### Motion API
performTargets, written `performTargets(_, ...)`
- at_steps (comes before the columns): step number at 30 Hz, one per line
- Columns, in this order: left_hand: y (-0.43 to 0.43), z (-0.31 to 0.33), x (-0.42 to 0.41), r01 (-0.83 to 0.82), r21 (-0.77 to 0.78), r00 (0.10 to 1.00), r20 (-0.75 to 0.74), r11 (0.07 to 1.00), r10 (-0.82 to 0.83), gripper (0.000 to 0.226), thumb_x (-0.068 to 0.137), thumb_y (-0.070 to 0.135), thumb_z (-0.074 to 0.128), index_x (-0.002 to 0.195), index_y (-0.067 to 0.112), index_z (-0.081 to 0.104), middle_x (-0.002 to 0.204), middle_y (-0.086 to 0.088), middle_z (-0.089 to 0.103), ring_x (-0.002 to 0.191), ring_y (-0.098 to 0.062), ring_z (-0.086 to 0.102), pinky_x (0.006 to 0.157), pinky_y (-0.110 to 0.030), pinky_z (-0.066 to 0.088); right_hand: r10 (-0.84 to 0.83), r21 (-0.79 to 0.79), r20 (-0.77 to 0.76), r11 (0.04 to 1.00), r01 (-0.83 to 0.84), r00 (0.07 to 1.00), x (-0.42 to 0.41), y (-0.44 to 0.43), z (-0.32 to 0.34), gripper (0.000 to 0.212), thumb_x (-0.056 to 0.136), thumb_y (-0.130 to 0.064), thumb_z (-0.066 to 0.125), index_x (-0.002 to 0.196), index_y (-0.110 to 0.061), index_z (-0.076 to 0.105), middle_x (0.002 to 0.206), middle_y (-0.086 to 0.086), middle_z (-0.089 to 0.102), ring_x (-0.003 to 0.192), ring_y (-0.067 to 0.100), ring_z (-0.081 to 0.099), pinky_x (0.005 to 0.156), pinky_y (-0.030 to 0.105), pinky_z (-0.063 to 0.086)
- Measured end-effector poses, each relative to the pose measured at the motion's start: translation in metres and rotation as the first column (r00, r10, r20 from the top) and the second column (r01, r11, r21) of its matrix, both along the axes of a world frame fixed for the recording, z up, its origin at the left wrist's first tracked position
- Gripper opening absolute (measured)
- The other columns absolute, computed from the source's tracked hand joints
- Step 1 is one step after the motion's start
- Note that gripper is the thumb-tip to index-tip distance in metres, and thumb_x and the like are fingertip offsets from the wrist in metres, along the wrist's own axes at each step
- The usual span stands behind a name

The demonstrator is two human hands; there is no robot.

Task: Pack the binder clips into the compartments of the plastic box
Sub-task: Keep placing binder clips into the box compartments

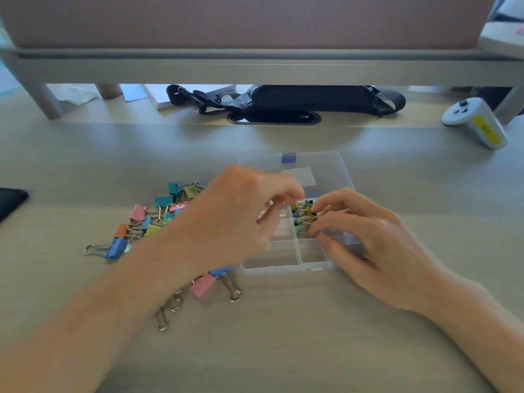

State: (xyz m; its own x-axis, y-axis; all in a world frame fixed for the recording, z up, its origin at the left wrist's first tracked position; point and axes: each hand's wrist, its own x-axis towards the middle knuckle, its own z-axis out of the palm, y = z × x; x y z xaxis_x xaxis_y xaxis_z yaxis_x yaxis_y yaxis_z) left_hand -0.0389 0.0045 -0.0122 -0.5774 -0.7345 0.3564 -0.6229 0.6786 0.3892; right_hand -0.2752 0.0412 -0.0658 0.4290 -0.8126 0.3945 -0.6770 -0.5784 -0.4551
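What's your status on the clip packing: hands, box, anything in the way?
Left hand blurred over the box, grip unclear. Right hand touching small clips in one compartment. Loose clips piled on desk, left of box. Nothing blocking.

A single view comes from a wide-angle camera worn on the person's head. It looks forward and down across the desk (283, 341) from the person's own seat. It sits close: both forearms enter from the bottom corners and fill much of the lower frame, and the left hand (241, 211) and right hand (365, 236) meet near the middle, over the plastic box (283, 269). The loose binder clips (147, 222) lie left of centre. Farther off, along the top, the view takes in a raised shelf (255, 66), a black bag (312, 100) beneath it, and a white controller (476, 123) at the right edge. The left hand is blurred.
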Motion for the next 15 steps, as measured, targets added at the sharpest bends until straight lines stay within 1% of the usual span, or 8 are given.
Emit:
performTargets(1, -0.006, 0.005, 0.007, -0.032, -0.018, 0.999, -0.01, 0.999, 0.032, 0.029, 0.091, 0.001, 0.067, 0.108, 0.023, 0.076, 0.096, 0.019, 0.074, 0.078, 0.006, 0.066, 0.08, -0.004, 0.048, -0.001, 0.002, 0.006, 1.0, 0.001, 1.0, 0.0, 0.0, 0.0, 0.02, 0.1, -0.025, 0.057, 0.102, -0.02, 0.076, 0.124, -0.007, 0.057, 0.107, 0.01, 0.064, 0.091, 0.029, 0.051)
performTargets(3, -0.021, 0.017, 0.029, -0.148, -0.041, 0.989, 0.004, 0.988, 0.149, 0.032, 0.09, -0.003, 0.063, 0.104, 0.024, 0.076, 0.09, 0.018, 0.073, 0.078, 0.008, 0.064, 0.073, -0.004, 0.047, -0.002, 0.008, 0.015, 1.0, 0.001, 1.0, 0.001, 0.0, -0.001, 0.023, 0.1, -0.028, 0.054, 0.101, -0.021, 0.076, 0.124, -0.007, 0.056, 0.108, 0.01, 0.064, 0.092, 0.029, 0.051)
performTargets(5, -0.036, 0.028, 0.056, -0.28, 0.003, 0.952, 0.128, 0.96, 0.277, 0.032, 0.091, 0.0, 0.063, 0.099, 0.03, 0.074, 0.087, 0.019, 0.07, 0.079, 0.007, 0.062, 0.068, -0.006, 0.043, -0.003, 0.008, 0.014, 1.0, 0.003, 1.0, 0.001, 0.001, -0.001, 0.021, 0.1, -0.027, 0.056, 0.102, -0.021, 0.076, 0.124, -0.008, 0.056, 0.109, 0.01, 0.063, 0.092, 0.029, 0.051)
performTargets(7, -0.043, 0.036, 0.081, -0.367, 0.097, 0.896, 0.304, 0.925, 0.323, 0.026, 0.091, 0.011, 0.069, 0.087, 0.037, 0.071, 0.084, 0.02, 0.068, 0.078, 0.005, 0.063, 0.072, -0.02, 0.048, -0.009, 0.002, 0.009, 1.0, 0.009, 1.0, 0.001, 0.001, -0.002, 0.017, 0.099, -0.023, 0.059, 0.101, -0.021, 0.076, 0.123, -0.01, 0.055, 0.109, 0.01, 0.063, 0.09, 0.029, 0.051)
performTargets(8, -0.044, 0.039, 0.089, -0.382, 0.148, 0.878, 0.366, 0.912, 0.308, 0.023, 0.09, 0.018, 0.073, 0.082, 0.039, 0.071, 0.08, 0.02, 0.07, 0.075, 0.004, 0.065, 0.074, -0.028, 0.053, -0.012, 0.0, 0.01, 1.0, 0.012, 1.0, 0.001, 0.0, -0.001, 0.016, 0.099, -0.022, 0.06, 0.101, -0.021, 0.076, 0.123, -0.01, 0.055, 0.109, 0.009, 0.063, 0.09, 0.029, 0.051)
performTargets(10, -0.041, 0.044, 0.096, -0.374, 0.28, 0.875, 0.423, 0.884, 0.236, 0.016, 0.086, 0.028, 0.079, 0.08, 0.042, 0.073, 0.078, 0.021, 0.072, 0.071, 0.003, 0.068, 0.074, -0.036, 0.059, -0.012, -0.002, 0.014, 1.0, 0.012, 1.0, 0.002, 0.0, -0.001, 0.016, 0.098, -0.021, 0.06, 0.101, -0.021, 0.076, 0.123, -0.01, 0.055, 0.108, 0.009, 0.063, 0.09, 0.029, 0.051)
performTargets(12, -0.036, 0.048, 0.095, -0.354, 0.376, 0.88, 0.444, 0.856, 0.169, 0.012, 0.083, 0.034, 0.081, 0.083, 0.044, 0.074, 0.08, 0.027, 0.071, 0.07, 0.003, 0.069, 0.072, -0.034, 0.061, -0.008, -0.002, 0.018, 1.0, 0.008, 1.0, 0.003, 0.0, -0.002, 0.016, 0.098, -0.021, 0.06, 0.101, -0.021, 0.076, 0.122, -0.008, 0.056, 0.108, 0.009, 0.063, 0.09, 0.03, 0.051)
performTargets(15, -0.033, 0.047, 0.089, -0.349, 0.37, 0.847, 0.518, 0.861, 0.121, 0.014, 0.079, 0.039, 0.083, 0.086, 0.045, 0.072, 0.087, 0.039, 0.065, 0.077, 0.01, 0.066, 0.078, -0.029, 0.057, -0.009, 0.004, 0.034, 1.0, 0.009, 0.999, 0.003, 0.0, -0.002, 0.016, 0.098, -0.021, 0.06, 0.1, -0.02, 0.076, 0.122, -0.008, 0.056, 0.107, 0.011, 0.064, 0.088, 0.03, 0.051)
